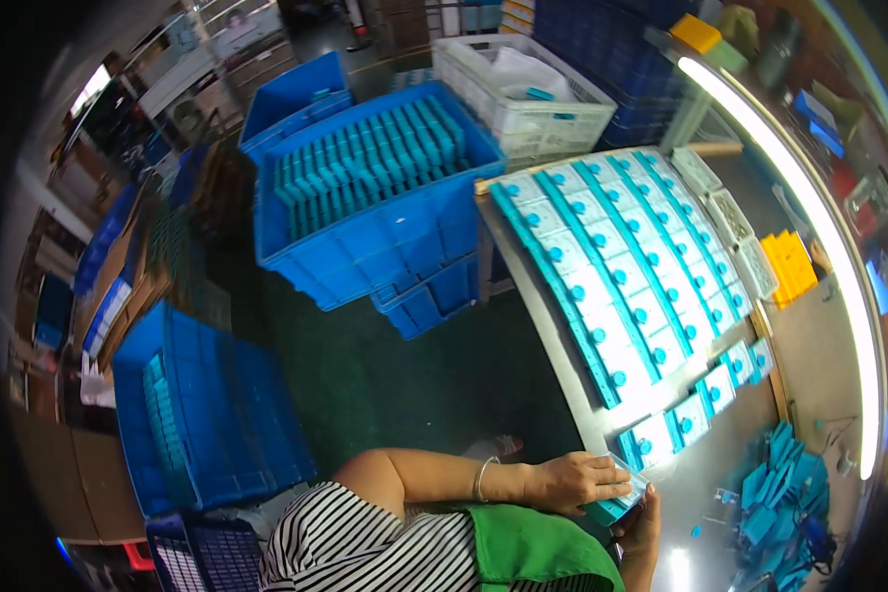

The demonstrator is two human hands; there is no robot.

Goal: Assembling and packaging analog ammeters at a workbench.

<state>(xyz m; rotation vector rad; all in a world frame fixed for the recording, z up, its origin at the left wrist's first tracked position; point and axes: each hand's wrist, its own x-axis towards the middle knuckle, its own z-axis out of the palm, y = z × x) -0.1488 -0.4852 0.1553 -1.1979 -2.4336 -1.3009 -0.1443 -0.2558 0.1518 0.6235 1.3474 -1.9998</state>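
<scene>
Close to my body, at the near edge of the metal table [753, 403], both hands are on a small teal box-like piece [610, 510] with a pale top. My left hand [584, 481] lies over its upper side, fingers together and bent around it. On the opposite side, my right hand [643, 531] grips its edge with fingers and thumb; part of that hand is cut off by my body. Just beyond, a short slanting row of similar pieces [688, 422] with white faces and round teal knobs lies on the table.
A large block of like pieces [602, 242] fills the table's far part. Loose teal parts [781, 493] are heaped at right. Small trays [730, 215] and yellow bins [787, 266] line the back edge under a bright tube light [809, 197]. Blue crates [365, 247] and a white crate [523, 118] stand beyond.
</scene>
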